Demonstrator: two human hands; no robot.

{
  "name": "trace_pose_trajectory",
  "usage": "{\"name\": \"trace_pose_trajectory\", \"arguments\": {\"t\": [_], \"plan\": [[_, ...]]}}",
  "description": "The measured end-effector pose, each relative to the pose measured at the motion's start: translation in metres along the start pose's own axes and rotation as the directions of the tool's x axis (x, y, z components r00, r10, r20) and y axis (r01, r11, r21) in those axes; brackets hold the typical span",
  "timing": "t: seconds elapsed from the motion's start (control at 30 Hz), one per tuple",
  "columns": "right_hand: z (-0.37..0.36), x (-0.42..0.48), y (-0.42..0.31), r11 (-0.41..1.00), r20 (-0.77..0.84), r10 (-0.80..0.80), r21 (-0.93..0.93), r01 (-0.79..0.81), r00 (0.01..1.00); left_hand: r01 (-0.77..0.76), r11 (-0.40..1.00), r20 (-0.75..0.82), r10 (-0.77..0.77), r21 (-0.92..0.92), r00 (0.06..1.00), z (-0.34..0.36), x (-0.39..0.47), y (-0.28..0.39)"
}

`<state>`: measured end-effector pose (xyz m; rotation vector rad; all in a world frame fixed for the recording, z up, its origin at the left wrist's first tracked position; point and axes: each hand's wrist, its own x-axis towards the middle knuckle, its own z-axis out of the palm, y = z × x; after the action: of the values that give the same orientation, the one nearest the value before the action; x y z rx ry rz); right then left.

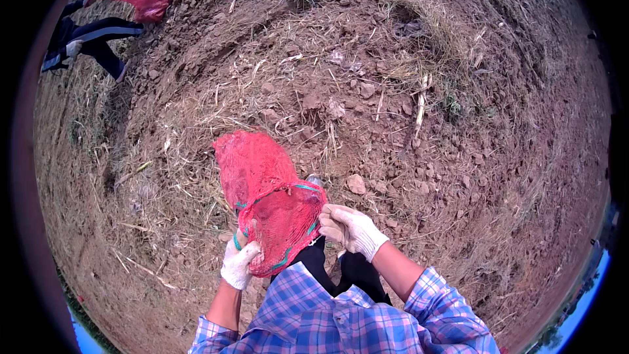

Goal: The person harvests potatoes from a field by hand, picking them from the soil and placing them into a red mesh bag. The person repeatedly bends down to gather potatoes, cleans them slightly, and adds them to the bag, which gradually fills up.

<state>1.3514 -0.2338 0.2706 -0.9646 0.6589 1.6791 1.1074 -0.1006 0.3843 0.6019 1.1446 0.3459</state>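
Note:
A red mesh sack [255, 162] with a green drawstring hangs before my legs, its mouth spread wide towards me. My left hand [241, 259], in a white knit glove, grips the left side of the sack's rim. At the right side of the rim is my right hand [349, 228], gloved the same way, with its fingertips pinching the edge. The lower part of the sack lies away from me over dry straw, and what it may hold cannot be made out.
Dry straw, clods and stones such as this stone [356, 184] cover the brown soil [442, 182]. A pale stalk [421, 105] lies further out. At the upper left another person [98, 34] in dark clothes and gloves holds a red mesh sack [147, 0].

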Motion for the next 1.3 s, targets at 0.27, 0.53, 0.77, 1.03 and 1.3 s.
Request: {"name": "trace_pose_trajectory", "arguments": {"t": [0.27, 0.53, 0.77, 1.03, 1.3], "plan": [[-0.108, -0.165, -0.023, 0.858, -0.539, -0.513, -0.351, 0.375, 0.668, -0.057, 0.905, 0.15, 0.132, -0.421, 0.98, -0.034, 0.027, 0.06], [-0.159, -0.266, 0.095, 0.925, -0.746, -0.375, -0.256, 0.282, 0.551, -0.239, 0.865, 0.062, 0.295, -0.44, 0.953, -0.02, 0.01, 0.141], [-0.161, -0.258, 0.132, 0.917, -0.752, -0.399, -0.325, 0.231, 0.524, -0.42, 0.882, 0.033, 0.436, -0.214, 0.899, -0.01, 0.016, 0.172], [-0.145, -0.246, 0.119, 0.832, -0.641, -0.516, -0.218, 0.511, 0.568, -0.682, 0.72, 0.348, 0.677, -0.131, 0.648, 0.09, 0.025, 0.232], [-0.251, -0.27, 0.203, 0.832, -0.751, -0.331, 0.053, 0.553, 0.571, -0.078, 0.987, 0.639, 0.149, -0.138, 0.755, 0.228, 0.046, 0.093]]}}
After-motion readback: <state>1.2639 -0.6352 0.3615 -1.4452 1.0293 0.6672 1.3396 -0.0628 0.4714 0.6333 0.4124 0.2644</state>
